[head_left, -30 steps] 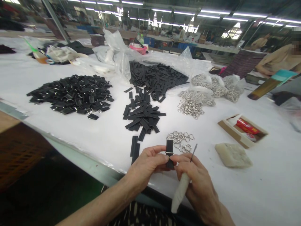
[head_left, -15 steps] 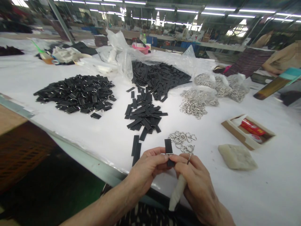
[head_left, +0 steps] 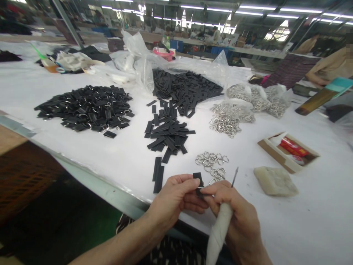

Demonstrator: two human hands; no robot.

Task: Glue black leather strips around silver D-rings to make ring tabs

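Observation:
My left hand (head_left: 173, 198) and my right hand (head_left: 234, 217) meet near the table's front edge, both pinching a small black strap piece (head_left: 198, 180) that carries a metal ring. The strap piece now looks folded short. My right hand also grips a tool with a white wrapped handle (head_left: 219, 232) and a thin dark tip (head_left: 234, 176). Just beyond my fingers lies a small cluster of loose metal rings (head_left: 211, 162). Two flat black strips (head_left: 158, 173) lie to the left of my left hand.
A pile of black strips (head_left: 168, 134), a larger heap in a plastic bag (head_left: 184, 88), a pile of straps with rings (head_left: 85, 108), bagged metal rings (head_left: 248, 101), a pale block (head_left: 275, 181), a cardboard box (head_left: 288, 152). Another person (head_left: 331, 66) sits at far right.
The upright strap piece between my fingers has been folded down and now shows shorter. The tool's tip has swung out to the right.

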